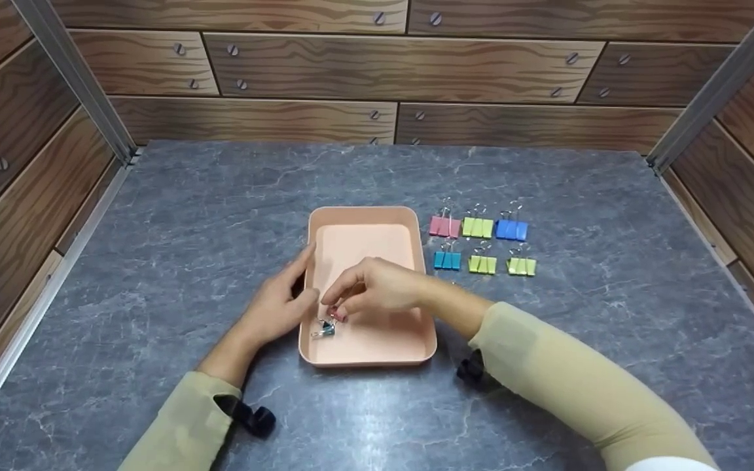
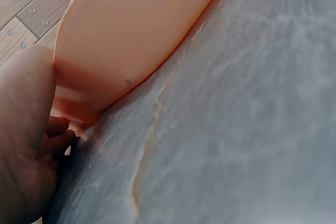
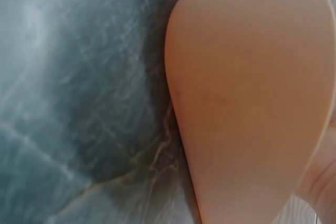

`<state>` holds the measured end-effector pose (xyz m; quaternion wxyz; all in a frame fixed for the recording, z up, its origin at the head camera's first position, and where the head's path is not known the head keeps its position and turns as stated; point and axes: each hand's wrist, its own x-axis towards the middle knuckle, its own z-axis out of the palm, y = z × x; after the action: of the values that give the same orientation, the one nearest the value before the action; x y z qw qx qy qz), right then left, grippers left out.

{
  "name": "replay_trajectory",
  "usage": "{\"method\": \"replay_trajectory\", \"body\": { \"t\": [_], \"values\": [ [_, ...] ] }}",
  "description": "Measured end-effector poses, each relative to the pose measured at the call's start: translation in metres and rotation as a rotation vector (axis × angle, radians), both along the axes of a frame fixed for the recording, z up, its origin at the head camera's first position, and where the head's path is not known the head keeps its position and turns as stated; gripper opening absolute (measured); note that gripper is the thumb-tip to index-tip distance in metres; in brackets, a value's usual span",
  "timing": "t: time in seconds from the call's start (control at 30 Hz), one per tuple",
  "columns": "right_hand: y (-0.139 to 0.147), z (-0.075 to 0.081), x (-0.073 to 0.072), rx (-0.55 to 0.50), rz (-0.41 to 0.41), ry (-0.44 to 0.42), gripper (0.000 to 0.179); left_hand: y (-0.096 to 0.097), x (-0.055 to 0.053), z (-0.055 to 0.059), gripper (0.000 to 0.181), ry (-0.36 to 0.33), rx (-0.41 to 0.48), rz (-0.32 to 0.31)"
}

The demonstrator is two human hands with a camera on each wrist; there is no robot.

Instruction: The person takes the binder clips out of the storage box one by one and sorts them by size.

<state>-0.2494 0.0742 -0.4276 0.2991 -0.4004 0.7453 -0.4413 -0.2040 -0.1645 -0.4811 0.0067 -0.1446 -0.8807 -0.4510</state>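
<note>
My left hand [image 1: 279,304] holds the left wall of a peach plastic tray [image 1: 367,214], with its thumb over the rim and its fingers along the outside; the left wrist view shows the thumb against the tray wall [image 2: 126,30]. Inside the tray, my right hand [image 1: 377,288] reaches down near the left wall. Its thumb and index finger pinch a small pink binder clip [image 1: 337,314], partly hidden by the fingertips. Right beside it, on the tray floor, lies a small teal binder clip [image 1: 328,329] with silver handles. The right wrist view catches the tray's outer wall [image 3: 247,87].
Right of the tray stand two rows of larger binder clips. The back row has pink [image 1: 445,226], lime [image 1: 478,227] and blue [image 1: 512,229] ones; in front are teal [image 1: 447,260] and two lime clips [image 1: 482,264]. Wood-patterned panels [image 1: 403,65] border the grey marbled table [image 1: 220,196].
</note>
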Motion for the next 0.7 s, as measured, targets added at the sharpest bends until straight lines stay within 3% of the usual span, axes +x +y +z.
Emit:
{"method": "replay_trajectory", "body": {
  "t": [0.4,0.7],
  "values": [
    [-0.0001,-0.0019,-0.0003,0.102,0.036,0.004,0.031,-0.0006,-0.0012,-0.0015,0.08,0.009,-0.002,-0.006],
    [0.0018,-0.0023,0.0019,0.102,0.082,-0.01,0.025,-0.0007,-0.0018,-0.0039,0.08,0.021,0.013,-0.001]
  ]
}}
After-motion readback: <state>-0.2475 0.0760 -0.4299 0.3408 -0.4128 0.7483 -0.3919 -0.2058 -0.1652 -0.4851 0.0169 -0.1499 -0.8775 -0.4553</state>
